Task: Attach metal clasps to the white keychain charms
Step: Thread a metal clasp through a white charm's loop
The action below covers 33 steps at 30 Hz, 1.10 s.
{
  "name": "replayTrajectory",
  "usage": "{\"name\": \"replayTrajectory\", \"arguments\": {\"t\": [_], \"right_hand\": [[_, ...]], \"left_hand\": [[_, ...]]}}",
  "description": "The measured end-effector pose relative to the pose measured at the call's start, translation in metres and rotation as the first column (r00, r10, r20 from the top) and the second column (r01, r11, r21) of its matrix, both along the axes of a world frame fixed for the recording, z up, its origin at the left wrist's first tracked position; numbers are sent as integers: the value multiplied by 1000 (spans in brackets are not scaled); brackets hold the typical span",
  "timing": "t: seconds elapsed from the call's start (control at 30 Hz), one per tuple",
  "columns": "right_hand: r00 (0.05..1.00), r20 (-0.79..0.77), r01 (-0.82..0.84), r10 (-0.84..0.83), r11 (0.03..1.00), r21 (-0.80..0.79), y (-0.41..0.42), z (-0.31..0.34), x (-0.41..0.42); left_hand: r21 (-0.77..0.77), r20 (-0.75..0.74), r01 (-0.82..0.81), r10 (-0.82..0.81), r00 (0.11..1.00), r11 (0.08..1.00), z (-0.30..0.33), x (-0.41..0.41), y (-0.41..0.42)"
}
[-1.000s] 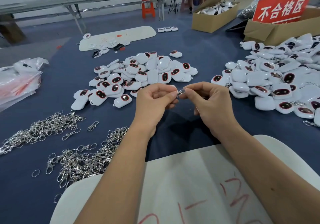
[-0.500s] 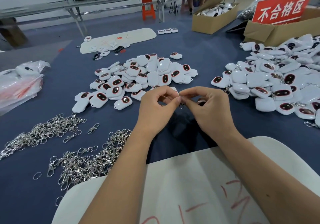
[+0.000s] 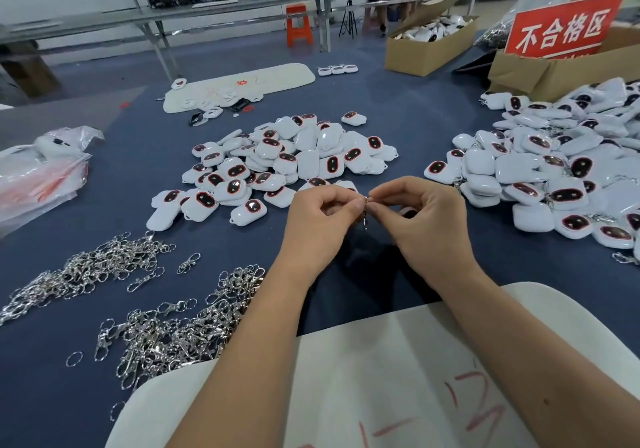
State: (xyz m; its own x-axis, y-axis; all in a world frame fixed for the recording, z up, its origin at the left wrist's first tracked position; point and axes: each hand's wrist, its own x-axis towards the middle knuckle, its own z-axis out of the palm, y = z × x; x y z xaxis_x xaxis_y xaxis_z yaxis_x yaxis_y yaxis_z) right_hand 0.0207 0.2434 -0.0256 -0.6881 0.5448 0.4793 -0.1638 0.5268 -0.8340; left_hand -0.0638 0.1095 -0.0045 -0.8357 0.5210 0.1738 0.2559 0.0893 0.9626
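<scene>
Fingers (image 3: 353,205) of the left hand (image 3: 318,226) and those of the right hand (image 3: 433,219) are pinched together from either side on a small silver metal clasp (image 3: 365,212), which is held above the dark blue surface (image 3: 398,129) with its lower end hanging down between the two hands. Whether a charm is also held cannot be told; a dark-faced piece is only partly seen behind the right hand. Just beyond the hands a heap of white rounded plastic keychain charms with dark red-rimmed ovals (image 3: 287,160) is spread on the surface. A larger heap of the same white charms (image 3: 554,170) is piled to the right, some with metal clasps showing among them. To the left, near the left forearm, two loose heaps of silver metal clasps and rings (image 3: 166,330) are laid out. A white sheet with red handwriting (image 3: 381,378) lies under the forearms. Clear plastic bags (image 3: 38,174) are seen at the far left. Brown cardboard boxes (image 3: 426,49) and a red sign with white characters (image 3: 564,28) stand at the far right.
</scene>
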Motion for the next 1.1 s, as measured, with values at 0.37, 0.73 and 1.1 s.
{"name": "replayTrajectory", "arguments": {"t": [0.37,0.73,1.1], "right_hand": [[998,-65,-4,16,982,188,-14,9,7],[995,102,0,-2,1000,21,-5,5,0],[998,55,36,-40,997,72,-6,3,2]], "left_hand": [[98,222,12,-33,974,995,2,-5,-4],[-1,-59,31,-31,998,1000,0,-5,-2],[-39,-189,37,-43,981,999,0,-6,-6]]}}
